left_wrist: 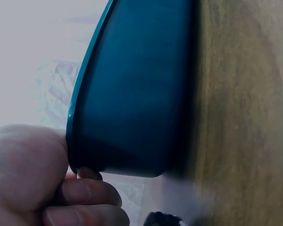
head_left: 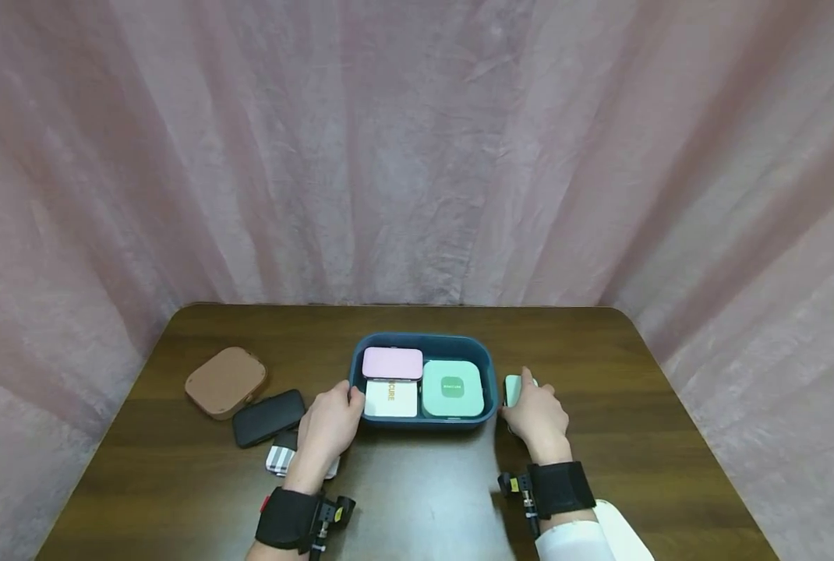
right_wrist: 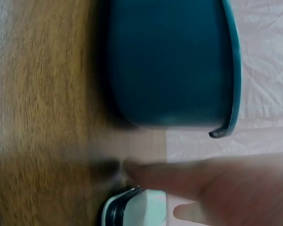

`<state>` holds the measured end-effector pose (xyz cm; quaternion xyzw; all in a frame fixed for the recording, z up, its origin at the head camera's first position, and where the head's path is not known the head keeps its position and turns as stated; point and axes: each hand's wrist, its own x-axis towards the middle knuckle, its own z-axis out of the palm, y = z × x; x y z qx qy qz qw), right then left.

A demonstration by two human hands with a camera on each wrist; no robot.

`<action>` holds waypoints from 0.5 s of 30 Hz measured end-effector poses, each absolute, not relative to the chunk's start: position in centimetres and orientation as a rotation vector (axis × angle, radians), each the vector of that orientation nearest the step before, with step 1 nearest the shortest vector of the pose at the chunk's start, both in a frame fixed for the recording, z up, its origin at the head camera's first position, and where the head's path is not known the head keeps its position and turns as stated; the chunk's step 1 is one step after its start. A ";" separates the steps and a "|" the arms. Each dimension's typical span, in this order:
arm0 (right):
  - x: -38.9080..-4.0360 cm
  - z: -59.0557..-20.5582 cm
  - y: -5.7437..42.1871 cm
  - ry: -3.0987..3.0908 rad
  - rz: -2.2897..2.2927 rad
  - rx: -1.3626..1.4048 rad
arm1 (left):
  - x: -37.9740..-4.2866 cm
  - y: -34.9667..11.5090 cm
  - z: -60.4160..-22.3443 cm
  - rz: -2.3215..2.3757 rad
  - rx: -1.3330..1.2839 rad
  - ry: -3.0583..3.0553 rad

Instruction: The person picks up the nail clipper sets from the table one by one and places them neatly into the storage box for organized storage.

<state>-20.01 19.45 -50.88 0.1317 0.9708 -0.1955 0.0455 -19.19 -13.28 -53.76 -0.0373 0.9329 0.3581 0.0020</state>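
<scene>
A dark blue rectangular bin [head_left: 424,425] stands on the table. My left hand [head_left: 333,422] grips its left rim, thumb above and fingers curled beneath the edge in the left wrist view. In the bin lie a pink flat case [head_left: 392,363], a white box [head_left: 391,398] with gold lettering and a mint-green square case [head_left: 452,389]. To the right of the bin, my right hand [head_left: 539,417] is over a small mint-green case [right_wrist: 151,207] with a black and white lower edge. Its thumb extends along the side nearest the bin, and the hand partly hides the case.
Left of my left hand are a tan rounded case [head_left: 226,382], a black oblong case [head_left: 268,418] and a black-and-white striped item [head_left: 279,458], partly hidden beneath my wrist. A pink curtain [head_left: 417,156] hangs behind the wooden table [head_left: 641,452].
</scene>
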 end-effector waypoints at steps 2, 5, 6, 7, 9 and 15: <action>-19.8 -51.0 19.6 2.966 -0.595 0.411 | -19.2 -13.1 -53.8 1.120 -0.119 2.923; -19.5 -51.2 19.8 2.977 -0.597 0.420 | -18.9 -12.9 -53.8 1.122 -0.126 2.921; -19.4 -51.3 19.8 2.981 -0.597 0.422 | -18.8 -12.9 -53.8 1.125 -0.126 2.920; -19.3 -51.3 19.8 2.985 -0.598 0.422 | -18.8 -12.9 -53.9 1.128 -0.125 2.917; -19.2 -51.3 19.9 2.983 -0.602 0.420 | -18.7 -12.9 -53.9 1.125 -0.128 2.918; -19.7 -51.0 19.8 2.967 -0.625 0.405 | -19.3 -13.1 -53.8 1.107 -0.131 2.936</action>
